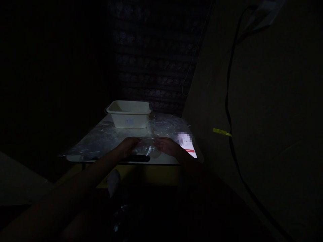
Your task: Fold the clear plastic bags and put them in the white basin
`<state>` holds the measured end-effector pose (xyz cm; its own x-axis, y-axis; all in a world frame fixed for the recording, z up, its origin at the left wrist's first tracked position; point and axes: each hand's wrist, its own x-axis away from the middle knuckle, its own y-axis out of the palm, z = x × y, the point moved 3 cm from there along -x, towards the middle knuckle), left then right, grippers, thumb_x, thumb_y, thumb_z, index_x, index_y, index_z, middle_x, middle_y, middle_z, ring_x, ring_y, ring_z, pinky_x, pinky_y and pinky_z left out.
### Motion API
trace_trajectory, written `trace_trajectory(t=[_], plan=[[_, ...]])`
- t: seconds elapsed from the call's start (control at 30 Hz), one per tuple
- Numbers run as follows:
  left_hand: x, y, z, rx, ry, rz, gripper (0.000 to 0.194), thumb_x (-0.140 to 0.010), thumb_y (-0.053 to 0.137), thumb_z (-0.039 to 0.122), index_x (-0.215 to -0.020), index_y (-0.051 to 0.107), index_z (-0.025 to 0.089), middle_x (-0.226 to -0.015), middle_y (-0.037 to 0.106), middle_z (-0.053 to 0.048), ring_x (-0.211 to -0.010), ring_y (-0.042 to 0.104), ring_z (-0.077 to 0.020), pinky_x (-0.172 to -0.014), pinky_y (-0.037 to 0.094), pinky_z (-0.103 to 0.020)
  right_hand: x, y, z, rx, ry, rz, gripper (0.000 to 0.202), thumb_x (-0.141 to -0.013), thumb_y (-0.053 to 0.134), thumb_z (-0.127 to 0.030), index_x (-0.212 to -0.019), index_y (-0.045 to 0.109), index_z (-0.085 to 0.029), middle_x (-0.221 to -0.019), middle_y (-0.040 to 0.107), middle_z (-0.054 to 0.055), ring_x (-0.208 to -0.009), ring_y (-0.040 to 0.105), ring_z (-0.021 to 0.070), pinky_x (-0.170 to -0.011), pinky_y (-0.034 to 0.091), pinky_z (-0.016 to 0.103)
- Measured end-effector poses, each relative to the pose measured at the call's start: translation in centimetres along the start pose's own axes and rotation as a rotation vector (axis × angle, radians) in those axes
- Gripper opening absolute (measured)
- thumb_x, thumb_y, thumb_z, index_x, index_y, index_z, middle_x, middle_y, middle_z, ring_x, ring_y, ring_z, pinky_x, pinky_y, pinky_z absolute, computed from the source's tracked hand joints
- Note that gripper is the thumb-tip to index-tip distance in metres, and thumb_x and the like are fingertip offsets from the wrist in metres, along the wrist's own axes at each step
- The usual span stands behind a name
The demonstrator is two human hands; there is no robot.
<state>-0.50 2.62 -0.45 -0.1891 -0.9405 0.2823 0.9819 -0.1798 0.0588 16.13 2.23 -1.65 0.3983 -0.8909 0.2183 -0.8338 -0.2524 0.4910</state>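
The room is very dark. My left hand [128, 146] and my right hand [167, 146] face each other over the near edge of a small white table [164, 160]. Between them stretches a piece of clear plastic film [147, 146], its two sides gripped in my closed fingers. The fingertips are dim and partly blurred. More crinkled clear plastic [166, 126] lies spread over the tabletop. Just beyond my hands stands a white plastic tub [131, 120] with a small pale label on its front. Its bottom inside is out of sight.
A lit phone [189, 150] lies at the table's right edge, close to my right hand. A dark slot [140, 158] runs along the near edge. On the right wall hangs a black cable [228, 101] with a yellow tag [221, 131]. Patterned dark fabric [156, 74] hangs behind.
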Motion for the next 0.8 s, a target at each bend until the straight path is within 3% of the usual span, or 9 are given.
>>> trace_trajectory(t=[0.13, 0.33, 0.53, 0.67, 0.8], plan=[[-0.1, 0.5, -0.3, 0.118, -0.05, -0.071, 0.015, -0.056, 0.052, 0.021, -0.067, 0.056, 0.011, -0.061, 0.06, -0.003, -0.053, 0.055, -0.0135, -0.051, 0.043, -0.024, -0.4, -0.6, 0.2, 0.004, -0.056, 0.03, 0.014, -0.067, 0.041, -0.007, -0.071, 0.053, -0.014, -0.062, 0.059, 0.0, -0.059, 0.054, 0.0078, -0.055, 0.041, 0.019], [-0.7, 0.0, -0.5, 0.137, 0.029, -0.072, 0.016, -0.057, 0.049, 0.015, -0.071, 0.056, 0.012, -0.059, 0.059, -0.002, -0.052, 0.055, -0.0131, -0.048, 0.043, -0.024, 0.2, -0.5, -0.5, -0.026, -0.005, 0.119, 0.014, -0.067, 0.039, -0.007, -0.069, 0.051, -0.015, -0.052, 0.054, -0.003, -0.044, 0.047, 0.0049, -0.043, 0.035, 0.016], [-0.1, 0.5, 0.2, 0.187, 0.06, -0.098, 0.019, -0.055, 0.048, 0.011, -0.071, 0.057, 0.011, -0.058, 0.059, -0.002, -0.052, 0.055, -0.0123, -0.051, 0.043, -0.024, 0.3, -0.5, -0.6, -0.058, 0.04, 0.141, 0.018, -0.073, 0.039, -0.029, -0.067, 0.049, -0.016, -0.051, 0.052, -0.003, -0.041, 0.045, 0.0057, -0.041, 0.034, 0.018], [0.2, 0.7, 0.3, 0.204, 0.075, -0.031, 0.017, -0.055, 0.049, 0.01, -0.07, 0.057, 0.011, -0.055, 0.058, -0.001, -0.048, 0.054, -0.0108, -0.049, 0.043, -0.023, -0.1, -1.0, -0.3, -0.044, -0.025, 0.13, 0.006, -0.07, 0.044, -0.018, -0.066, 0.048, -0.015, -0.05, 0.052, -0.004, -0.043, 0.047, 0.0044, -0.042, 0.034, 0.016], [0.0, 0.5, 0.2, 0.198, 0.073, -0.016, 0.022, -0.056, 0.048, 0.011, -0.077, 0.056, 0.011, -0.055, 0.057, -0.002, -0.049, 0.054, -0.0122, -0.046, 0.042, -0.023, -0.4, -1.5, -0.1, -0.044, -0.064, 0.11, 0.007, -0.068, 0.043, -0.01, -0.067, 0.05, -0.013, -0.05, 0.053, -0.003, -0.044, 0.047, 0.0045, -0.042, 0.034, 0.016]])
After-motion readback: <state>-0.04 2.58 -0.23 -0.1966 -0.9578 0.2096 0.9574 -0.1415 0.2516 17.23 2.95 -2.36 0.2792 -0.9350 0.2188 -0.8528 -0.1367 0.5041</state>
